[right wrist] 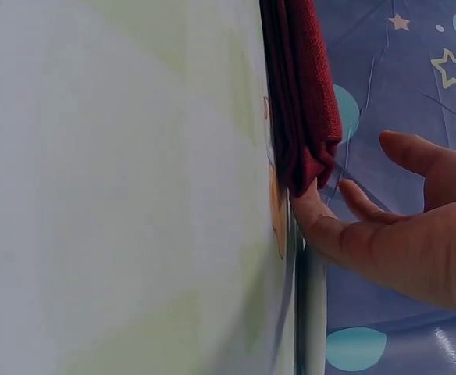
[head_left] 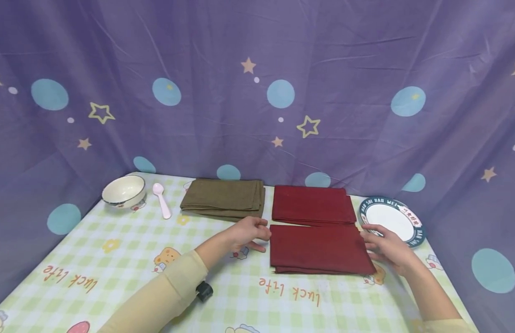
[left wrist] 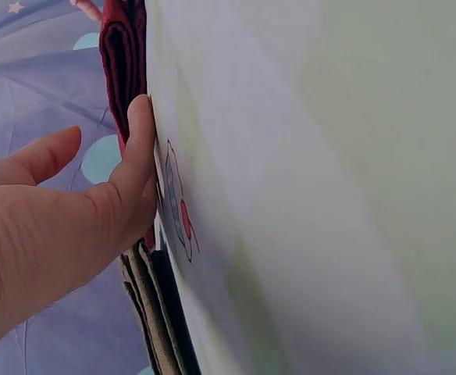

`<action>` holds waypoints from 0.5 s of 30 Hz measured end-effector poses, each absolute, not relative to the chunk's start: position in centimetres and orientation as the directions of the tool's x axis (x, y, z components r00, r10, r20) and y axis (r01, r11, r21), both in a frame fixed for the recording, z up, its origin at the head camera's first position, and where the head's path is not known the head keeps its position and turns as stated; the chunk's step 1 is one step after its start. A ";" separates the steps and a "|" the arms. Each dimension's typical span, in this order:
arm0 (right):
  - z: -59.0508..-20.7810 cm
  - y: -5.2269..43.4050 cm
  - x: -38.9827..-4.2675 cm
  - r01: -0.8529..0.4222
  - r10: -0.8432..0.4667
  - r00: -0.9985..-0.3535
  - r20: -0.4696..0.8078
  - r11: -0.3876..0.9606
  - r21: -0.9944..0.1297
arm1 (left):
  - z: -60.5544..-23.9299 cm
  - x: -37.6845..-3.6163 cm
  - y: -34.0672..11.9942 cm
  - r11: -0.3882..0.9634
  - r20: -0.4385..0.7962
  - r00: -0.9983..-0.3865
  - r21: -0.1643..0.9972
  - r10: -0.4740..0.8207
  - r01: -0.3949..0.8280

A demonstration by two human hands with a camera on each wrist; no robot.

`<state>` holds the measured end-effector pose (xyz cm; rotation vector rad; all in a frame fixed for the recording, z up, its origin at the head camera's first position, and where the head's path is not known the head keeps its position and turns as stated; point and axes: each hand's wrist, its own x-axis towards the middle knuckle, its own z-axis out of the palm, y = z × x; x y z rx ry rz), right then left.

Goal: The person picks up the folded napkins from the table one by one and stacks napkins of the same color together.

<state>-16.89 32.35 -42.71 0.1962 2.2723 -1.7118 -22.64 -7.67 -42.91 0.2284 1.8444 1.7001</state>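
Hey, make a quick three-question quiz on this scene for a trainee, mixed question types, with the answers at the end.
1. Multiple choice: What lies between the bowl and the brown cloth?
a) a fork
b) a spoon
c) a cup

2. True or false: The left hand and the right hand are at opposite sides of the nearer red cloth.

3. Short answer: Which hand is closer to the plate?

Key:
1. b, the spoon.
2. True.
3. The right hand.
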 end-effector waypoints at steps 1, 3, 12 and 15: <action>-42.8 32.4 -16.9 0.284 -0.069 -0.947 -0.315 0.285 -0.916 | -43.0 -22.7 -7.6 0.155 -0.320 -0.797 0.947 0.512 -0.280; -42.9 32.3 -16.9 0.292 -0.070 -0.944 -0.324 0.282 -0.914 | -43.1 -22.7 -7.4 0.145 -0.328 -0.800 0.944 0.503 -0.297; -42.8 31.9 -17.2 0.263 -0.124 -0.951 -0.284 0.163 -0.951 | -43.3 -22.6 -6.9 0.119 -0.317 -0.838 0.948 0.443 -0.296; -43.0 31.8 -17.3 0.271 -0.124 -0.949 -0.290 0.148 -0.951 | -43.3 -22.6 -6.8 0.116 -0.303 -0.845 0.953 0.441 -0.281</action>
